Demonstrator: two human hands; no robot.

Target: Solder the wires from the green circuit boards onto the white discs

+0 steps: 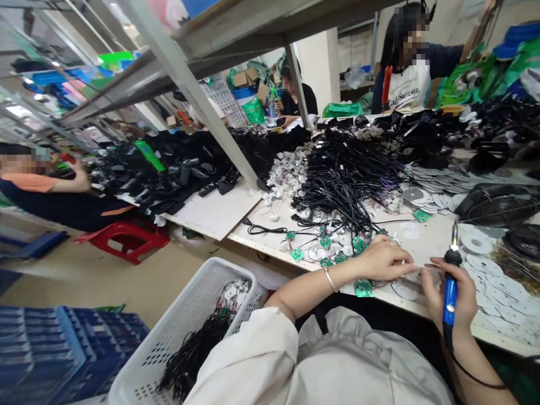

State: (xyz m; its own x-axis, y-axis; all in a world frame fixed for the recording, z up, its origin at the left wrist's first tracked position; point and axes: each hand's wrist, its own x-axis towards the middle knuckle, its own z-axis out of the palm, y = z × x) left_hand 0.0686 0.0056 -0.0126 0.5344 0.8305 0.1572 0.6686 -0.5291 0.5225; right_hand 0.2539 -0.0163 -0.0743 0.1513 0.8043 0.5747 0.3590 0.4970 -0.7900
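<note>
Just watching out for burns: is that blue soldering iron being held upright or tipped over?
Nearly upright: the blue-handled soldering iron stands tip-up in the right hand, with its metal tip rising above the fist.

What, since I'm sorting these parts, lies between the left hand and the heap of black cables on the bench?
Between the left hand and the black cables, the head view shows small green circuit boards and white pieces.

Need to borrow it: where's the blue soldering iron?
In the head view, the soldering iron is upright in the right hand, over the bench, beside scattered white discs.
</note>
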